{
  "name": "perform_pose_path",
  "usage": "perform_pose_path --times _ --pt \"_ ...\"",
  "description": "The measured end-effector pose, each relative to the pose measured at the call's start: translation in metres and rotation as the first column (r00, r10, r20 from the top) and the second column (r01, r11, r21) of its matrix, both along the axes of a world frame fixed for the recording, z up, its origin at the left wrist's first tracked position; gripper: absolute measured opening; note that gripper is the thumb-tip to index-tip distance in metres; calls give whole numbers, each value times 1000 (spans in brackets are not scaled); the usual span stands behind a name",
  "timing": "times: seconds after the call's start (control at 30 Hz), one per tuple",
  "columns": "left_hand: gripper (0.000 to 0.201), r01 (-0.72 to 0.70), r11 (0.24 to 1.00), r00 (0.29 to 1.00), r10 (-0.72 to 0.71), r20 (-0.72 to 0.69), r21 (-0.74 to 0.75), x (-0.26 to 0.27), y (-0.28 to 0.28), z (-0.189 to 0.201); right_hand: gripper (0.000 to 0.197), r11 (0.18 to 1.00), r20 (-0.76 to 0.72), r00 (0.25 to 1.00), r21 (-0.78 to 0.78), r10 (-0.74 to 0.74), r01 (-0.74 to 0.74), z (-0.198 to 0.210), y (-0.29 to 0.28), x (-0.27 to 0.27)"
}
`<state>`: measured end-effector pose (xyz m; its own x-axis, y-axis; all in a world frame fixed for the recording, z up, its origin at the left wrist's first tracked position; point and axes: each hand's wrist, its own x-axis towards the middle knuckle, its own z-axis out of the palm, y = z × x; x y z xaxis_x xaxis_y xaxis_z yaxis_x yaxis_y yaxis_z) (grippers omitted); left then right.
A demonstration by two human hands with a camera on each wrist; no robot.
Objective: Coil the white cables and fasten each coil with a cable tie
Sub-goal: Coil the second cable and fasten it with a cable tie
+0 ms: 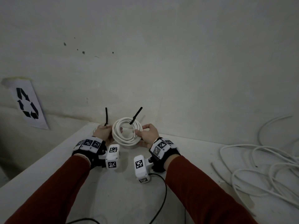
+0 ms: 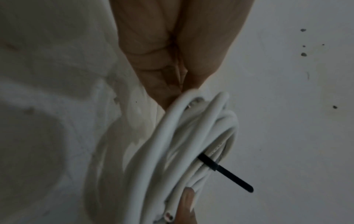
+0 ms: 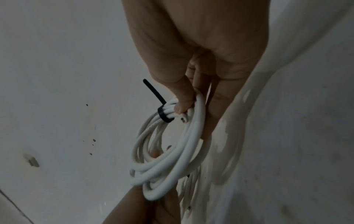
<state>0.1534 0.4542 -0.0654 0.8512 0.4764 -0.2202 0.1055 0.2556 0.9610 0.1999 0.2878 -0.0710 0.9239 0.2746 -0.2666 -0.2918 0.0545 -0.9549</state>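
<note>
A coil of white cable [image 1: 127,135] is held upright above the far end of the white table [image 1: 113,188]. My left hand [image 1: 106,132] grips its left side, where a black cable tie [image 1: 106,117] sticks up. My right hand [image 1: 140,131] pinches the right side, thumb on the front. A second black cable tie [image 1: 135,116] is wrapped round the strands at the upper right, its tail pointing up. In the right wrist view that tie [image 3: 162,112] sits just beside my thumb [image 3: 182,98], near a cut cable end [image 3: 50,120]. The left wrist view shows the coil [image 2: 172,144] and the tie's tail [image 2: 229,175].
Loose white cables [image 1: 262,172] lie tangled on the table's right side. A paper recycling sign [image 1: 27,104] is taped to the wall at the left. A thin black wire [image 1: 163,196] trails from the right wrist camera. The table's left edge drops off near my left arm.
</note>
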Motion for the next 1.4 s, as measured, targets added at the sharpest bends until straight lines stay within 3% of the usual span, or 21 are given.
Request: perform_pose_path --times 0.2,0.33,0.47,0.53,0.6,0.67,0.77,0.87,0.97,1.2,1.4 --pt "22 47 999 999 -48 -18 -17 1 -12 8 34 989 70 990 -64 -126 130 1 8 -1" --pt "31 65 998 998 -64 -23 5 4 -21 7 28 979 110 982 -120 -155 168 9 2 -7" --pt "62 66 993 997 -70 -36 -99 2 -24 11 31 966 136 981 -199 -139 164 6 1 -4" --pt "57 103 993 991 -97 -96 60 3 -24 9 29 965 144 980 -203 -139 167 -3 4 4" --pt "50 83 943 992 -48 -115 321 5 -23 4 25 964 141 980 -204 -140 168 0 5 -1" --pt "51 22 846 993 45 -113 533 3 -21 1 26 967 127 981 -192 -144 167 3 5 -6" --pt "45 64 665 986 73 -149 744 1 -18 5 27 969 135 982 -191 -134 158 2 7 -7" --pt "45 188 549 961 69 -269 814 5 -10 5 29 973 133 980 -157 -146 166 1 9 -6" --pt "35 254 484 945 59 -321 837 7 -7 7 31 967 169 974 -178 -151 181 -3 8 -3" --pt "40 225 542 939 102 -329 810 9 -1 1 27 981 101 987 -131 -128 140 2 14 -8" --pt "42 270 490 920 121 -372 829 12 11 0 21 977 76 997 -211 20 -3 -4 30 4"
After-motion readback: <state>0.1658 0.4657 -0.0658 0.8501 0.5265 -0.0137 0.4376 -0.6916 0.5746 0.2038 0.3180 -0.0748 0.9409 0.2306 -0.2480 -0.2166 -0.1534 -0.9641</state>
